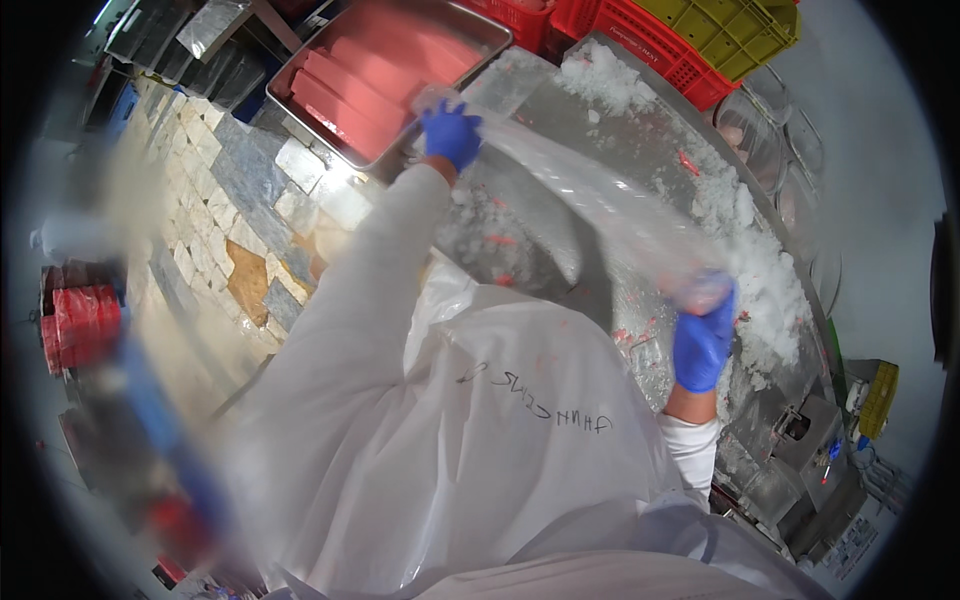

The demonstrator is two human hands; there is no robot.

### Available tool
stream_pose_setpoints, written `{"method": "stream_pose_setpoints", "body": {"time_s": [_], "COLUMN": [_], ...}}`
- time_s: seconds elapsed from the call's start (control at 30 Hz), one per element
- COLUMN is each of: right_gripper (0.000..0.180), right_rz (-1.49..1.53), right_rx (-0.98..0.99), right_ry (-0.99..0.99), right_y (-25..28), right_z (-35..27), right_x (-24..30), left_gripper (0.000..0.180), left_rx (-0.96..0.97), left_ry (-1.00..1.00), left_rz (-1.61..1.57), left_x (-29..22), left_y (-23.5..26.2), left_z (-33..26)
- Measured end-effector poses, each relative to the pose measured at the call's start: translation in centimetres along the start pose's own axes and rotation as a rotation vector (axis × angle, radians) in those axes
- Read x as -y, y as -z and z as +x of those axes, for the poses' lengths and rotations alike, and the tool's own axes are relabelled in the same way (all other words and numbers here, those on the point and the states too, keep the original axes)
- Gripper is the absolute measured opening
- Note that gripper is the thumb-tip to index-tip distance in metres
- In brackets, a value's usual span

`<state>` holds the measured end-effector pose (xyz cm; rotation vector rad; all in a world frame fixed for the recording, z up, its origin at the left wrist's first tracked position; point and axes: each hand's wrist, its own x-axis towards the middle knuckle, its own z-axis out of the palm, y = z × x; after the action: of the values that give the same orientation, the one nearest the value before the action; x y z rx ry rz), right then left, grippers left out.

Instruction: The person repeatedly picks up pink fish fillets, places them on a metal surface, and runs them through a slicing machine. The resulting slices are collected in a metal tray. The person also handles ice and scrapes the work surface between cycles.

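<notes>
A long strip of clear plastic film (590,185) stretches between my two blue-gloved hands, slightly blurred. My left hand (452,135) grips one end of it beside the near right corner of a metal tray (372,165). Long pink-red slabs (345,95) lie side by side in that tray. Over the right part of the steel table, my right hand (703,340) is closed on the film's other end. A pinkish blur shows through the plastic at its fingertips, and I cannot make out what it is.
Crushed ice (745,260) with small red scraps lies along the edge of the steel table (560,230). Red crates (660,50) and a yellow crate (725,30) stand beyond it. Stone-patterned floor (215,180) shows at the left, with a blurred blue shape (165,410) below.
</notes>
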<state>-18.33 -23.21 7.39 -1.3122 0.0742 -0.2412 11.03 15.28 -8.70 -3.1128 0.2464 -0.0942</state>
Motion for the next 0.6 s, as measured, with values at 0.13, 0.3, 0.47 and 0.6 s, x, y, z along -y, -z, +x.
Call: {"method": "stream_pose_setpoints", "body": {"time_s": [0.13, 0.3, 0.47, 0.6], "right_gripper": [0.092, 0.080, 0.062, 0.052], "right_rz": [0.083, 0.291, 0.059, -0.449], "right_rx": [-0.154, -0.143, -0.194, 0.148], "right_ry": [0.132, 0.013, -0.065, -0.133], "right_y": [11.5, 12.6, 13.2, 7.5], "right_z": [-1.5, 2.9, 6.9, 7.0], "right_x": [-2.5, -2.3, 3.6, 7.7], "left_gripper": [0.033, 0.037, 0.060, 0.058], "left_rx": [-0.036, 0.064, 0.191, -0.715], "left_ry": [-0.352, -0.740, -1.147, -1.109], "left_rz": [-0.492, -0.614, -0.618, -0.496], "left_x": [-9.7, -23.2, -25.6, -24.4], "left_y": [2.2, 5.7, 13.2, 22.7], "left_z": [-4.6, -12.9, -16.4, -14.9]}}
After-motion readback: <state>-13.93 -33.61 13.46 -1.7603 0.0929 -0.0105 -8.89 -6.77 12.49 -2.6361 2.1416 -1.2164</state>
